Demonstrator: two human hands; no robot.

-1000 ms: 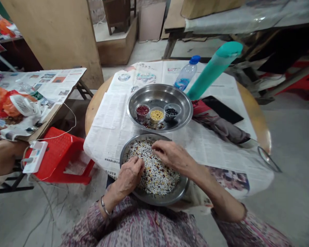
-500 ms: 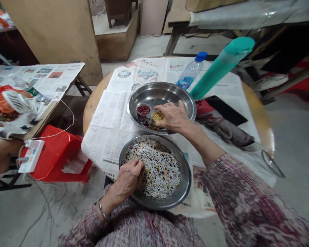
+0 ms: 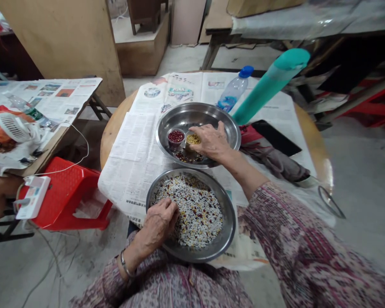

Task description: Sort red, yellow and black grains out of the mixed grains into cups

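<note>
My right hand (image 3: 211, 141) is closed around a small clear cup of yellow beans (image 3: 193, 139) inside the far metal basin (image 3: 208, 111). Left of it, in the same basin, stands a clear cup of red beans (image 3: 176, 137). Loose dark red and other beans (image 3: 188, 157) lie on the basin floor in front of the cups. My left hand (image 3: 160, 218) hangs over the left rim of the near basin (image 3: 228, 239), its fingers curled and their tips hidden. That basin holds a mix of white grains with red, yellow and black beans (image 3: 195, 209).
Newspaper (image 3: 118, 149) covers the round table. Behind the far basin stand a water bottle (image 3: 234, 90) and a tall green cylinder (image 3: 271, 85). A folded umbrella (image 3: 272, 160) and a black flat object (image 3: 277, 137) lie at right. A red stool (image 3: 73, 192) with a power strip stands left.
The whole view has shifted slightly, so things appear a little further left. Both hands keep about the same place and pose against the basins.
</note>
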